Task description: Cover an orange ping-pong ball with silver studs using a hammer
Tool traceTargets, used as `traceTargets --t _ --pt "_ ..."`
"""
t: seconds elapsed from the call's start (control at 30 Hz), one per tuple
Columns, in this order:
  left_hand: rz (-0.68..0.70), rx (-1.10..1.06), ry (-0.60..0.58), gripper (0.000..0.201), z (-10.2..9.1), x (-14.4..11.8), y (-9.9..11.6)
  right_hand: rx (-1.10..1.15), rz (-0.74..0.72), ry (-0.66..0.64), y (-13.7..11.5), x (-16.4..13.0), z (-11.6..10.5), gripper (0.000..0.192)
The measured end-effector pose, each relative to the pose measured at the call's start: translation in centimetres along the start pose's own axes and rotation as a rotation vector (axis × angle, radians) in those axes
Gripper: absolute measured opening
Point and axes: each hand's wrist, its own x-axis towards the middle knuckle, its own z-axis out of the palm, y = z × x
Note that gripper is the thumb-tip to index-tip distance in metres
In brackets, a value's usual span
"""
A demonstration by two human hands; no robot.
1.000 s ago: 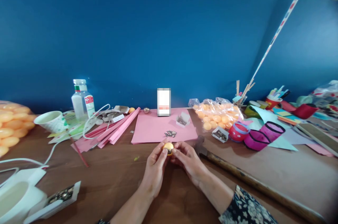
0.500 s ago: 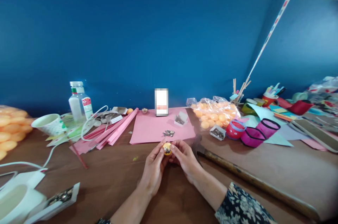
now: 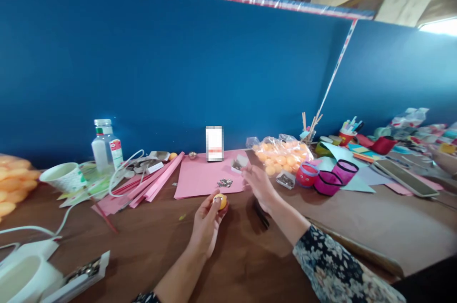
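My left hand (image 3: 207, 219) is closed around an orange ball (image 3: 222, 201), its thumb pressed on a shiny metallic patch. Further right, my right hand (image 3: 260, 185) stretches forward over the edge of the pink paper (image 3: 194, 174), fingers extended beside a small white box (image 3: 240, 164) of tiny metal pieces; nothing shows in them. A loose pile of shiny metal pieces (image 3: 224, 183) lies on the paper between the ball and the box. Under the right forearm, a hammer (image 3: 357, 248) is partly hidden.
Right of the paper are a clear bag of orange balls (image 3: 283, 153), another small box (image 3: 285, 179) and magenta cuffs (image 3: 328, 183). At left stand a paper cup (image 3: 64, 176), a bottle (image 3: 103, 148) and pink paper strips (image 3: 157, 181). A blue partition (image 3: 178, 69) rises behind.
My right hand has let go of the ball and moved forward and right toward the small white box. My left hand keeps the ball. The view has tilted up.
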Motion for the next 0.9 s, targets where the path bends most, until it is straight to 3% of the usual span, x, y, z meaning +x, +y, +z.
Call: traceTargets --t 0.07,0.13,0.23,0.5,0.6,0.73,0.9 --pt "-0.005 -0.012 0.003 0.039 0.0 0.1 0.0 -0.366 -0.121 -0.061 -0.1 1.6 -0.5 0.020" --pt "0.001 -0.026 0.003 0.038 0.0 0.2 0.1 -0.564 -0.183 -0.123 0.3 2.8 -0.6 0.013" --pt "0.010 -0.040 0.000 0.038 -0.3 0.5 0.0 -0.724 -0.204 -0.181 1.4 3.9 -0.1 0.007" --pt "0.035 -0.076 0.025 0.036 -0.7 1.0 -0.1 -1.028 -0.221 -0.265 2.7 3.8 0.6 0.015" --pt "0.039 -0.085 0.018 0.036 -0.7 0.9 0.0 -1.069 -0.254 -0.279 1.9 2.2 -1.2 0.018" --pt "0.045 -0.096 -0.030 0.036 -0.4 0.6 0.3 -1.152 -0.385 -0.208 1.1 -1.2 -5.6 0.022" --pt "-0.007 -0.152 -0.036 0.028 -0.2 0.3 0.4 -1.249 -0.256 -0.249 2.7 -5.2 -11.2 0.033"
